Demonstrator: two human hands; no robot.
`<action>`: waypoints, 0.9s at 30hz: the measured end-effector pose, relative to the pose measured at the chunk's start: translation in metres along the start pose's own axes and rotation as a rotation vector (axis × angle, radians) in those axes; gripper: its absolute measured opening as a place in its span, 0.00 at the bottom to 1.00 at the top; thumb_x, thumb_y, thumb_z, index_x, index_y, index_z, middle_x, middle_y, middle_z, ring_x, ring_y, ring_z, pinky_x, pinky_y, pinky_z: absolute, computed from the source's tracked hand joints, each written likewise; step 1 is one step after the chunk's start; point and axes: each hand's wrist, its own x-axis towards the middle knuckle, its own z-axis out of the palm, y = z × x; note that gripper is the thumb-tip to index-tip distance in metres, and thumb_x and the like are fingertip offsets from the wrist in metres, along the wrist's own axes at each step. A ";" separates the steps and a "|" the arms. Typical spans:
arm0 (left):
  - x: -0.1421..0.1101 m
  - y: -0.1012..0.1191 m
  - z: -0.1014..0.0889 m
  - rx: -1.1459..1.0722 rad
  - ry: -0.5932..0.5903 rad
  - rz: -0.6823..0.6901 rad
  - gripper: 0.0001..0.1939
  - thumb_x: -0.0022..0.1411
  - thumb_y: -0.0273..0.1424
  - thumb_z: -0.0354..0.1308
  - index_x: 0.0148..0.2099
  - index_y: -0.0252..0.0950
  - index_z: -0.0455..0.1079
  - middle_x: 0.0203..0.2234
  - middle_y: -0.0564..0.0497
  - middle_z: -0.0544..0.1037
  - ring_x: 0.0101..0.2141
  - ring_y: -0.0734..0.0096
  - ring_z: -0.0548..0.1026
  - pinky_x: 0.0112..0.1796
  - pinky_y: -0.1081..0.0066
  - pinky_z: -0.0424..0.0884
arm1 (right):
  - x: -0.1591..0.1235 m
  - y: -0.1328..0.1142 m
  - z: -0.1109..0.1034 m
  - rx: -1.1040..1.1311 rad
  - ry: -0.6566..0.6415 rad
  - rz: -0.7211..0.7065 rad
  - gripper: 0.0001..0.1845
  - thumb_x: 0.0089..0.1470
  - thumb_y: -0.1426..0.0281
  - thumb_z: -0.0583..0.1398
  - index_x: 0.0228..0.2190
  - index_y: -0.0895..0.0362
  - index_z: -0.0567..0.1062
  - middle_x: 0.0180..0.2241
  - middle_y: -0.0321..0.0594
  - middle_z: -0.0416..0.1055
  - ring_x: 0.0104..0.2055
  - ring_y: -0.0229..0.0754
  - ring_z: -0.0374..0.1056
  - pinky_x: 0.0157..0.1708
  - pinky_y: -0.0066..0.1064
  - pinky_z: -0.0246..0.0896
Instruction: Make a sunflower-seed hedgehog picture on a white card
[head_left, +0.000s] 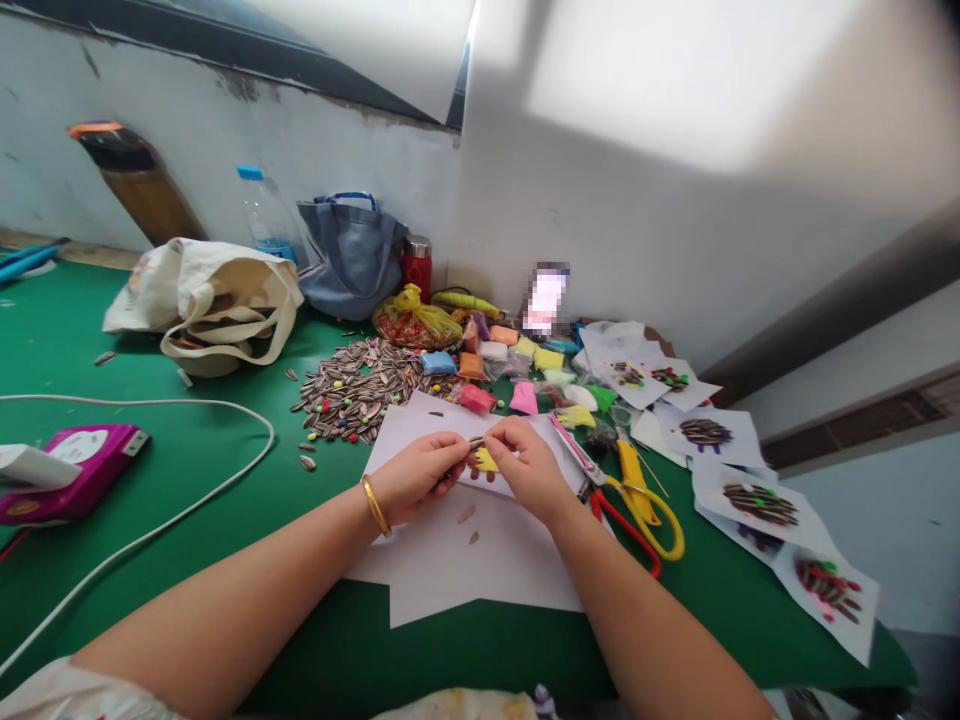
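Observation:
Above white paper (420, 425), my left hand (427, 470) and my right hand (521, 455) meet with fingertips pinched. Between them is a striped sunflower seed (476, 441), gripped from both sides. Just under the fingertips lies a yellow clay shape (487, 461) with small brown pieces along its lower edge, partly hidden by my fingers. Two loose seeds (467, 513) rest on the paper nearer to me. A big pile of sunflower seeds (352, 385) mixed with small coloured balls spreads beyond my left hand. My left wrist wears a gold bangle (376, 505).
Packets of coloured clay (472, 366) lie behind the paper. Scissors (637, 510) and a yellow cutter (636, 475) are beside my right forearm. Finished seed pictures (761, 503) line the right edge. A cloth bag (217, 310), a cable (247, 410) and a purple power strip (75, 470) are left.

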 end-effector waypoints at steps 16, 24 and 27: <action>0.009 0.006 -0.012 0.407 0.308 0.163 0.17 0.58 0.40 0.53 0.40 0.33 0.76 0.14 0.58 0.62 0.16 0.77 0.57 0.19 0.74 0.53 | 0.013 0.025 -0.023 -0.412 0.055 -0.046 0.07 0.53 0.72 0.59 0.27 0.55 0.77 0.31 0.39 0.69 0.40 0.44 0.65 0.44 0.38 0.60; 0.021 -0.003 -0.022 0.624 0.360 0.306 0.15 0.58 0.36 0.52 0.37 0.35 0.78 0.27 0.50 0.78 0.28 0.68 0.72 0.32 0.72 0.65 | 0.019 0.044 -0.013 -0.480 0.059 -0.017 0.06 0.52 0.70 0.61 0.27 0.54 0.79 0.33 0.40 0.68 0.38 0.43 0.65 0.43 0.37 0.60; 0.022 -0.004 -0.023 0.646 0.335 0.325 0.14 0.57 0.35 0.52 0.36 0.35 0.78 0.30 0.49 0.80 0.33 0.65 0.74 0.36 0.70 0.67 | 0.019 0.046 -0.009 -0.485 0.033 -0.017 0.06 0.53 0.70 0.61 0.28 0.54 0.79 0.34 0.39 0.67 0.39 0.43 0.64 0.42 0.36 0.60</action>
